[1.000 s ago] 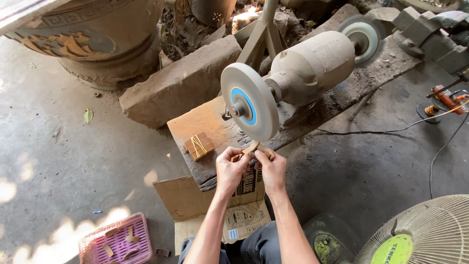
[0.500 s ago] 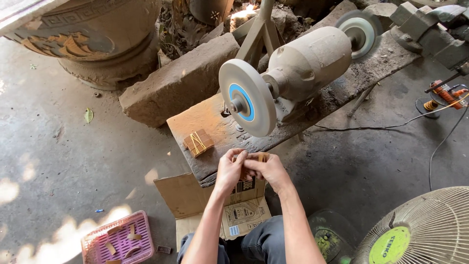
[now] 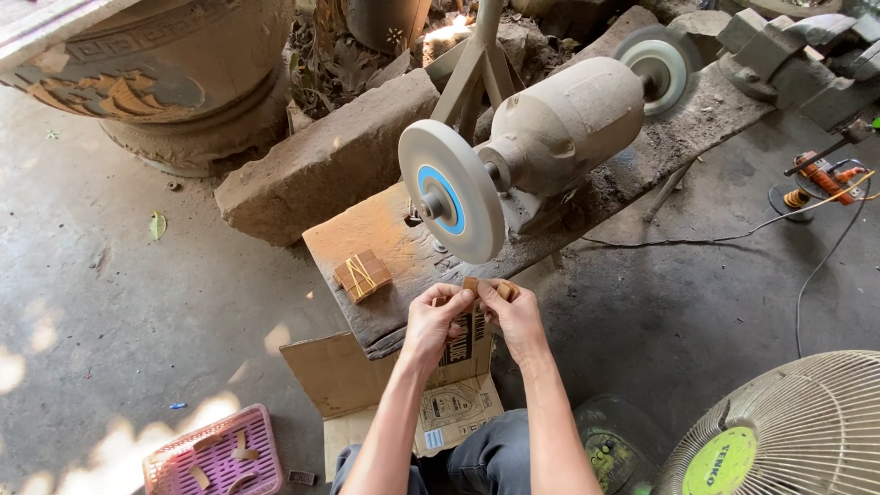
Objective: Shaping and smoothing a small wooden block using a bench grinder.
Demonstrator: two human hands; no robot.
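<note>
A small brown wooden piece (image 3: 478,288) is pinched between the fingertips of the left hand (image 3: 436,318) and the right hand (image 3: 513,314), both closed on it and held together just below the white grinding wheel (image 3: 451,203) of a dusty bench grinder (image 3: 564,124). A small stack of brown pieces bound with a yellow rubber band (image 3: 361,275) is seen just to the left of the left hand on the worn bench plank (image 3: 394,238), while an open cardboard box (image 3: 367,380) lies beneath the forearms. A pink plastic basket (image 3: 215,458) is seen well to the lower left of the hands, and a fan guard (image 3: 788,431) well to the lower right.
</note>
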